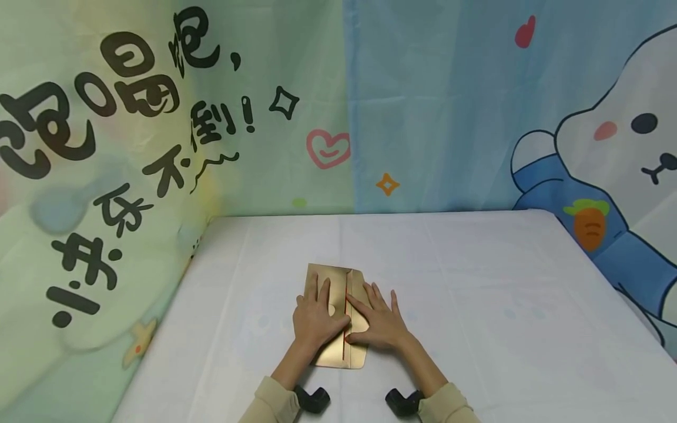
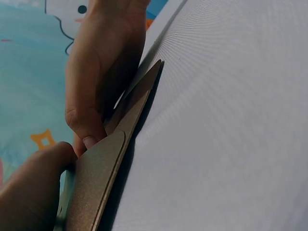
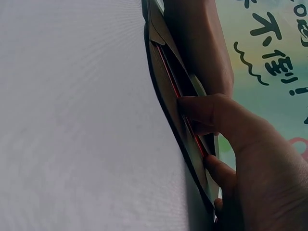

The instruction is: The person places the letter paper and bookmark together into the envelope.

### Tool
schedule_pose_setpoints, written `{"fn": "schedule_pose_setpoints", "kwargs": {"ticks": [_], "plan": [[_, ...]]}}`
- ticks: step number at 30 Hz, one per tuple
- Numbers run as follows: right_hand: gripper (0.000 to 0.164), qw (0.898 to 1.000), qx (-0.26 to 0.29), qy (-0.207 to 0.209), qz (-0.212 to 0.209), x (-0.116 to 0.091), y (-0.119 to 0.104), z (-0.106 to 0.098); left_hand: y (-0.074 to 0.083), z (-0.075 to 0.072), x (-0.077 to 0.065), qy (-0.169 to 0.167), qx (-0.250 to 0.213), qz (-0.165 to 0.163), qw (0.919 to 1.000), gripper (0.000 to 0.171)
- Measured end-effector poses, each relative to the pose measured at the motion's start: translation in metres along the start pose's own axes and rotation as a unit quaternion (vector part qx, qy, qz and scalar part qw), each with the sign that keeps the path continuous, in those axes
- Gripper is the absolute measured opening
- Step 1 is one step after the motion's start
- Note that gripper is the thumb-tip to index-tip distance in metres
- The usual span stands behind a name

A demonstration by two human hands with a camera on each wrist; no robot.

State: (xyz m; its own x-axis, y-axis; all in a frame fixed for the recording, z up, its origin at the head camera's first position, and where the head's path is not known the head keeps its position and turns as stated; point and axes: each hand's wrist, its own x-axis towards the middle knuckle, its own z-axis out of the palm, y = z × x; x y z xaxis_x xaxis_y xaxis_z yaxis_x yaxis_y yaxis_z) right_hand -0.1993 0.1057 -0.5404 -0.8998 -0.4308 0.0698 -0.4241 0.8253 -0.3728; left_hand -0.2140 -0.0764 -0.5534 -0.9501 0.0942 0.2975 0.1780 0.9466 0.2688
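Observation:
A gold-coloured paper envelope [image 1: 330, 356] lies on the white table, close to the person, with a red edge [image 1: 344, 352] running lengthwise along its flap. The left hand [image 1: 315, 320] rests on the envelope's left part, its fingers spread and pointing away, thumb towards the red edge. From the other side the right hand [image 1: 382, 323] reaches over the narrow right flap. In the right wrist view, its thumb and a finger touch along the red edge [image 3: 168, 72], where the paper stands slightly apart. The left wrist view shows the envelope [image 2: 96, 183] edge-on, low over the cloth.
A white cloth [image 1: 502, 305] covers the table. Black wrist devices [image 1: 313, 400] sit by both cuffs. Printed curtains [image 1: 423, 117] hang behind and on the left, with a cartoon bear [image 1: 624, 176] on the right.

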Motion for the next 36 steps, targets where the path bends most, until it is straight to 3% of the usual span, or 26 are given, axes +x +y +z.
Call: {"fn": "schedule_pose_setpoints", "kwargs": {"ticks": [19,36], "plan": [[0.093,1.0,0.008,0.012,0.014,0.0013,-0.0008,0.0027,0.0003,0.001,-0.001,-0.008,0.0,-0.009,0.9999,0.091],[0.093,1.0,0.008,-0.003,0.007,0.0043,0.0002,0.0012,-0.0005,0.0021,-0.0005,-0.006,0.003,-0.008,0.9999,0.092]]}}
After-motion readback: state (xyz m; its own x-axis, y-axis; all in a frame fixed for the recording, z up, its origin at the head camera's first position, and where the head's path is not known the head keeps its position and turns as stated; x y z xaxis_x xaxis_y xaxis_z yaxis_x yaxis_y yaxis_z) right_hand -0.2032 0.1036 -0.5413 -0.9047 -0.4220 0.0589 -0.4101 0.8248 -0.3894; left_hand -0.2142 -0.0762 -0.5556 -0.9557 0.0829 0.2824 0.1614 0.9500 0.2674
